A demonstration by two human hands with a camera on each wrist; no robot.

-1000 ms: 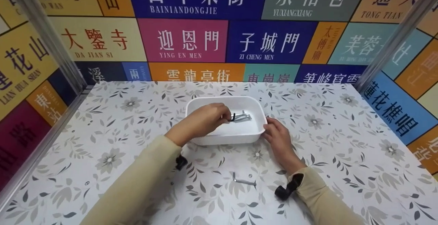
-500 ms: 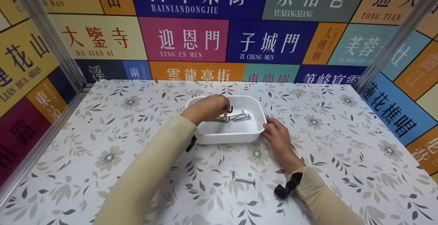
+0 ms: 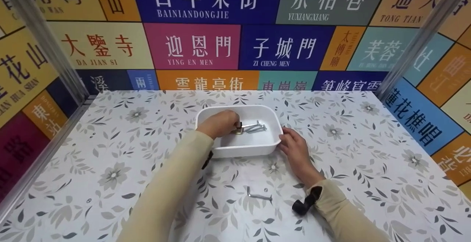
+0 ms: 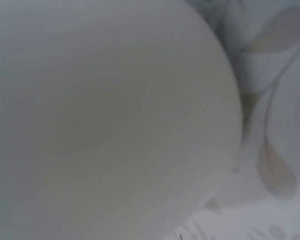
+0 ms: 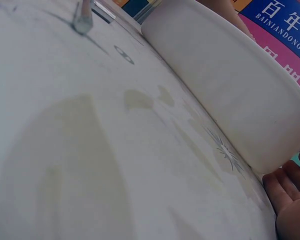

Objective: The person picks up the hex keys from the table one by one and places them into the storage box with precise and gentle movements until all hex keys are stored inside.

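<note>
My left hand (image 3: 220, 122) is inside the white tray (image 3: 250, 150), its curled fingers pinching a small black-ended piece (image 3: 239, 124). That piece showed an L-shaped hook like a hex key's earlier; now most of it is hidden. Beside those fingertips lies a brass-coloured piece (image 3: 237, 131), partly covered. Several silver screw-like rods (image 3: 254, 127) lie in the tray to the right. At the tray's near right corner, my right hand (image 3: 296, 150) holds the wall from outside. The right wrist view shows its fingers (image 5: 285, 185) against the tray's lower corner.
An L-shaped silver hex key (image 3: 259, 196) lies on the floral tabletop (image 3: 147, 139) in front of the tray. A lettered panel wall (image 3: 198, 45) stands behind the table. The left wrist view is mostly filled by a blurred pale shape (image 4: 115, 120).
My left hand first rose slightly with the black hooked piece, then moved left and lower in the tray. The brass-coloured piece came into sight. My right hand keeps its place on the corner.
</note>
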